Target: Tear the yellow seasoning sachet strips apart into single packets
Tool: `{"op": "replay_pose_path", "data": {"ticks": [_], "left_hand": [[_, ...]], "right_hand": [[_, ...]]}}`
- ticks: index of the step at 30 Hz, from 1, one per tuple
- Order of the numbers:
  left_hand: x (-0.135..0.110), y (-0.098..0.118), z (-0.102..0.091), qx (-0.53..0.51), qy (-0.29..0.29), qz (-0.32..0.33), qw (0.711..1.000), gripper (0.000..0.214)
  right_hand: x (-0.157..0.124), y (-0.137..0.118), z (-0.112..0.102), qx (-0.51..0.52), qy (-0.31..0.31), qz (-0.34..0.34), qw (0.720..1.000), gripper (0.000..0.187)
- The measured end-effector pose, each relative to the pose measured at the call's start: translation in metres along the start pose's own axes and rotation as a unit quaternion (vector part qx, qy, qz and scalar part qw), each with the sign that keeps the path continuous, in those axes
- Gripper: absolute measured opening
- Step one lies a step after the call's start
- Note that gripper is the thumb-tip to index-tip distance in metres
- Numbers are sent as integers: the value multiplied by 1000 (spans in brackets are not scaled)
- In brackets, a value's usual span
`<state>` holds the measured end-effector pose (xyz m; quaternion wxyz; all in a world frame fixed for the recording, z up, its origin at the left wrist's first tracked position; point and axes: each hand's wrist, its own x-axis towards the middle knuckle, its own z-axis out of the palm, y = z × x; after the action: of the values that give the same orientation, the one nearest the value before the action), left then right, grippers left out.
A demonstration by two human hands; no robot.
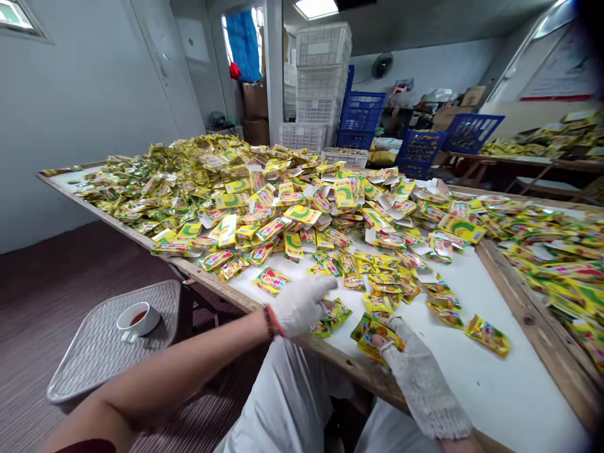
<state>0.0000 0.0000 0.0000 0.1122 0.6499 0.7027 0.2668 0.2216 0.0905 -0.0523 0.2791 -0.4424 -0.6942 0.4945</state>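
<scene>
Both my hands wear white knit gloves. My left hand [302,303] rests at the table's near edge, its fingers on a small green and yellow sachet [333,316]. My right hand [415,371] grips a stack of yellow sachets [372,333] just above the white table top [491,384]. A huge heap of yellow sachets [264,189] covers the far and left part of the table. Loose sachets lie scattered between the heap and my hands; one [488,335] lies alone to the right.
A wooden rail [528,314] splits this table from a second sachet-covered surface on the right. A grey plastic stool [104,343] with a small white cup [138,318] stands at my left. White and blue crates [325,82] are stacked at the back.
</scene>
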Motion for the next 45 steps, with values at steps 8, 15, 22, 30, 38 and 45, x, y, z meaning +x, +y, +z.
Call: {"op": "replay_pose_path", "data": {"ticks": [8,15,22,30,38,45], "left_hand": [[0,-55,-77,249,-47,-47,966,64],[12,2,-14,-350,96,-184,914,54],[0,20,2,-123,106,-39,986,75],[3,32,5,132,-20,83,988,52],[0,36,18,165,-32,126,978,45],[7,45,19,157,-46,154,974,45]], "right_hand": [[-3,-6,-2,3,24,-19,1000,50],[-27,-20,24,73,31,-130,988,42],[-21,-28,7,195,33,9,980,55],[-18,-30,-2,171,21,-2,985,50],[-13,-37,-24,-116,-53,-87,988,33],[-5,-55,-31,-277,-24,-86,957,25]]}}
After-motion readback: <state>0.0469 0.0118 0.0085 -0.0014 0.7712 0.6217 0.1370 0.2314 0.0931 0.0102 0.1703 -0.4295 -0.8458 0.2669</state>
